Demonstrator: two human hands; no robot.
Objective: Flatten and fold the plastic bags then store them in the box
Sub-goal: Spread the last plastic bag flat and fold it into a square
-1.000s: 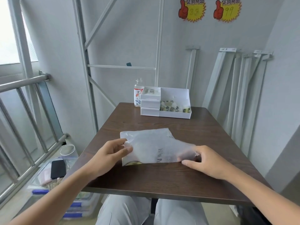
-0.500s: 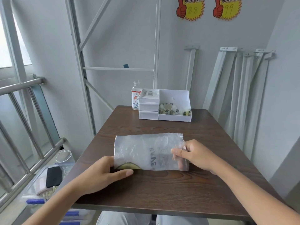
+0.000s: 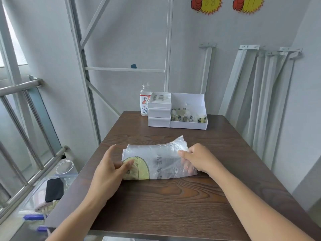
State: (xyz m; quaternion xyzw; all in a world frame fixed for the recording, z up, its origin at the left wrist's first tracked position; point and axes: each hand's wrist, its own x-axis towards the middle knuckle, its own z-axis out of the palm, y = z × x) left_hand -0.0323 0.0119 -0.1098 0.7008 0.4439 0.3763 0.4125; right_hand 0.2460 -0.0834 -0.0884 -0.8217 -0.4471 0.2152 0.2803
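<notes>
While the table [image 3: 173, 206] fills the lower frame, a part-folded clear bag [image 3: 161, 153] lies at centre, well apart from the white box [image 3: 187, 101] at upper centre. The left hand [image 3: 111, 171] presses the bag's left end, fingers nearly straight. The right hand [image 3: 199, 159] pinches its right edge, fingers curled. This looks like mid-fold; next it likely needs creasing flat and folding smaller.

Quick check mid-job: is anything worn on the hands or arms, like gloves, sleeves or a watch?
Nothing shows. The left hand and right hand are bare, without gloves or rings. The left forearm and right forearm show no sleeves, watch or bands up to the frame edge.
</notes>
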